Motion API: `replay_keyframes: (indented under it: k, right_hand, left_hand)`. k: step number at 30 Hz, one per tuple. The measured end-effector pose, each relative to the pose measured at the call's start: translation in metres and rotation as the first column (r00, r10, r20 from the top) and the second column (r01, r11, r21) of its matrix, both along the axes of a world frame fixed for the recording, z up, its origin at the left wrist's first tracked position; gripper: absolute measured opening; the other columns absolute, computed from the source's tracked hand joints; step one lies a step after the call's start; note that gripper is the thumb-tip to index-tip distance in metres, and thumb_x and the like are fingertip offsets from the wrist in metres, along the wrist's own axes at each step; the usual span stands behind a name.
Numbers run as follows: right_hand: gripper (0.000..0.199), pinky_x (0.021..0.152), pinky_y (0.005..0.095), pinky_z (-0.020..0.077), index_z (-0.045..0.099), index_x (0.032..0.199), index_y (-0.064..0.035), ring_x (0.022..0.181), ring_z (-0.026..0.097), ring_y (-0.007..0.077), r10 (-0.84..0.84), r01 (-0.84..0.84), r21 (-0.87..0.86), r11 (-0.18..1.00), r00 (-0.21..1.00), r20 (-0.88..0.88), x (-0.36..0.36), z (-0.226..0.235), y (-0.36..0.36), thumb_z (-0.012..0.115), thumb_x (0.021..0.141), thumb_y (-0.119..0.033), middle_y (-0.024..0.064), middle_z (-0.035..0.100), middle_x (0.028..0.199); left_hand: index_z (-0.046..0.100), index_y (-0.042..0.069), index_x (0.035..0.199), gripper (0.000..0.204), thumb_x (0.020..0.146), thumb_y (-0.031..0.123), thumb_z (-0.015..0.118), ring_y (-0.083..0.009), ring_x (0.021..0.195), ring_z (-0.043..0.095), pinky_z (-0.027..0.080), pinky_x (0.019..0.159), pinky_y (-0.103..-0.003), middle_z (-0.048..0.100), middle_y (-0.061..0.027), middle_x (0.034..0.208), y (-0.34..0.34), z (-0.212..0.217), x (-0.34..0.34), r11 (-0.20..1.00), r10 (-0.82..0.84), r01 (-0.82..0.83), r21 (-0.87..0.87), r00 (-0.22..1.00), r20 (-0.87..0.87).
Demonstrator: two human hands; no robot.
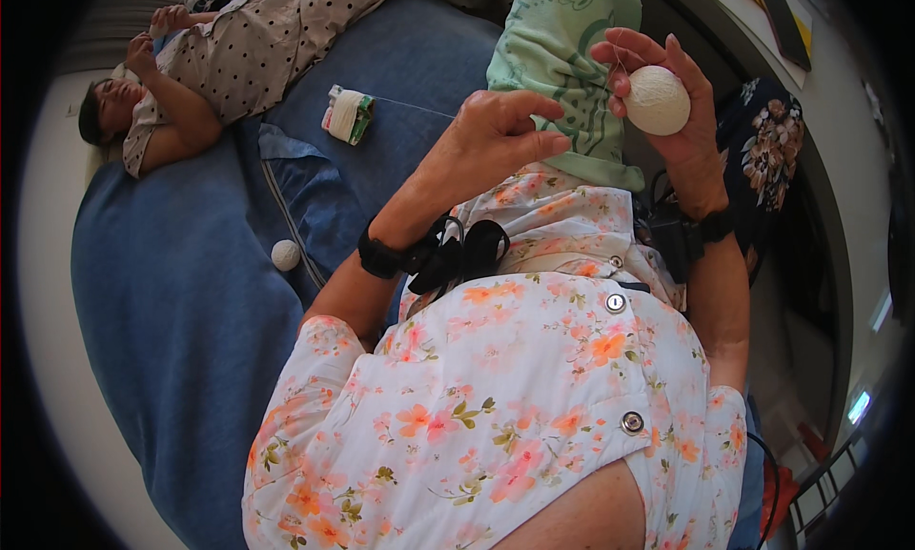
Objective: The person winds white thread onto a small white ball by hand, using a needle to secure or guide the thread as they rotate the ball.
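Observation:
My right hand [681,121] is raised and closed around a white thread-wound ball [656,101], its fingers curved over the top and side. Fine loops of thread show beside those fingertips. My left hand [505,131] is to the left of the ball and apart from it, thumb and index finger pointing toward it with a gap between them; the other fingers are curled and partly hidden. A thin taut thread [415,108] runs to this hand from a wound bundle of white thread [345,115] on the blue cover.
A second white ball [285,255] rests on the blue cover [172,293], near a zipper seam. Green printed cloth [562,73] lies over my lap beyond the floral garment. Another person in a dotted garment [276,50] lies at the far left. Dark floral cloth [762,150] is at the right.

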State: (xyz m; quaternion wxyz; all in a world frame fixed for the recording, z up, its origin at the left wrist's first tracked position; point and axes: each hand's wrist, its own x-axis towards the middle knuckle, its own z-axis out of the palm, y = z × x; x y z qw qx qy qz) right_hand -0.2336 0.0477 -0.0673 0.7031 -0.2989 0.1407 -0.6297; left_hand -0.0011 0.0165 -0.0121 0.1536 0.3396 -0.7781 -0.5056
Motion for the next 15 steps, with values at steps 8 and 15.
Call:
replay_keyframes:
  k: [8, 15]
  right_hand:
    - [0.055, 0.065, 0.0294, 0.0539, 0.052, 0.122, 0.0063, 0.078, 0.061, 0.0147, 0.033, -0.033, 0.009, 0.999, 0.999, 0.040, 0.009, 0.001, 0.002, 0.041, 0.096, -0.040, 0.0245, 0.055, 0.114]
    - [0.057, 0.064, 0.0292, 0.0552, 0.051, 0.122, 0.0085, 0.078, 0.061, 0.0156, 0.071, -0.070, -0.010, 0.997, 0.994, 0.088, 0.014, 0.003, 0.002, 0.041, 0.096, -0.041, 0.0261, 0.054, 0.114]
  left_hand:
    - [0.062, -0.005, 0.108, 0.038, 0.080, 0.017, 0.073, -0.0009, 0.055, 0.045, 0.037, 0.050, -0.018, 0.057, 0.0038, 0.062, -0.002, 0.003, -0.027, 0.999, -0.030, 0.030, 0.027, 0.999, 0.025]
    - [0.065, 0.000, 0.104, 0.035, 0.078, 0.022, 0.075, -0.0015, 0.056, 0.048, 0.036, 0.047, -0.018, 0.059, 0.0030, 0.070, -0.002, -0.010, -0.036, 0.968, -0.020, 0.056, 0.246, 0.989, -0.146]
